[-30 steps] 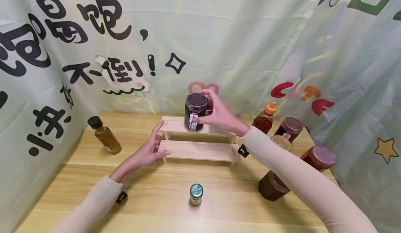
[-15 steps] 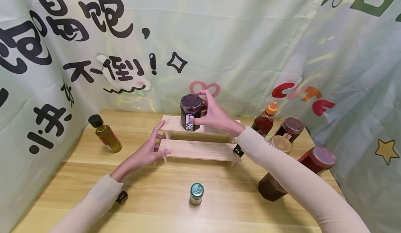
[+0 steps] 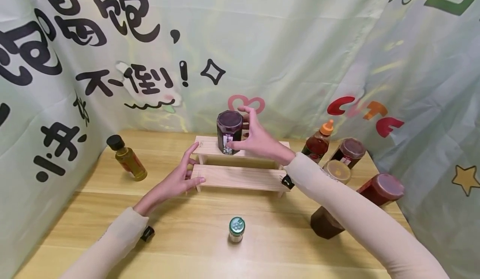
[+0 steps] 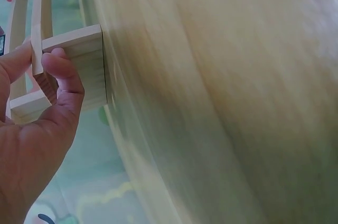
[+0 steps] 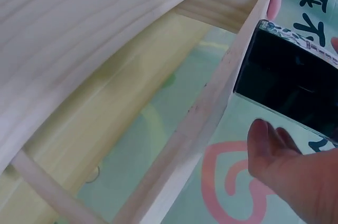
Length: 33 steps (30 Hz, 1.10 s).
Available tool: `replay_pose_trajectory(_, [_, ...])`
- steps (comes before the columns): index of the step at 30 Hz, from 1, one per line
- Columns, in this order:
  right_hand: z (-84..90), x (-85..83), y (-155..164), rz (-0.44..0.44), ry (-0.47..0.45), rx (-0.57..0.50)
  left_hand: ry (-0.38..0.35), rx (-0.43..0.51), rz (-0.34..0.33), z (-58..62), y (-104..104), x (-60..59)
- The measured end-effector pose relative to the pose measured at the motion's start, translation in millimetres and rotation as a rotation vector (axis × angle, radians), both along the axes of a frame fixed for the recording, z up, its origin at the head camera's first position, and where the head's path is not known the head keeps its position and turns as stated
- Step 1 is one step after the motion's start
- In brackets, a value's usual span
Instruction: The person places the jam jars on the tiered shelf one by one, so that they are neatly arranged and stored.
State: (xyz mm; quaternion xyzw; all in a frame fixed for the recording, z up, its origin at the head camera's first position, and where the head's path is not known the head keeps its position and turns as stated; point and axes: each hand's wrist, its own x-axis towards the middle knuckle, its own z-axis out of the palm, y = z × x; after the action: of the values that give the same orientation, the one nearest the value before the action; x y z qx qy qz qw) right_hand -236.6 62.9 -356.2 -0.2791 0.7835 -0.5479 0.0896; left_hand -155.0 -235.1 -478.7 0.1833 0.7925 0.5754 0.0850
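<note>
A dark octagonal jar with a purple lid and pale label stands upright on the upper tier of a two-tier wooden shelf. My right hand curves around the jar's right side, thumb in front of the label. In the right wrist view, a gap shows between the fingers and the dark jar. At the shelf's left end my left hand holds the wood, its thumb at the lower tier and index finger reaching the upper one. The left wrist view shows digits on both sides of a board.
A green-lidded shaker stands in front of the shelf, and an oil bottle to its left. On the right are an orange-capped sauce bottle and several jars, including a red one, partly behind the right sleeve. Printed cloth encloses the table.
The jar has shifted slightly left along the upper tier with my right hand, then stopped. My right fingers have since loosened away from its side. My left hand keeps its place at the shelf.
</note>
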Motion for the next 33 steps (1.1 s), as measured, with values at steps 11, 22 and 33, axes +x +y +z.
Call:
replay_pose_trajectory(11, [24.7, 11.7, 31.2, -0.080, 0.102, 0.014, 0.034, -0.035, 0.028, 6.1, -7.4, -1.3])
replay_pose_trajectory(22, [44.1, 41.1, 90.7, -0.143, 0.144, 0.048, 0.030, -0.023, 0.022, 4.4, -6.3, -0.6])
replay_pose_trajectory(33, [28.0, 82.3, 152.5, -0.186, 0.203, 0.030, 0.045, -0.039, 0.004, -1.9, 0.8, -2.2])
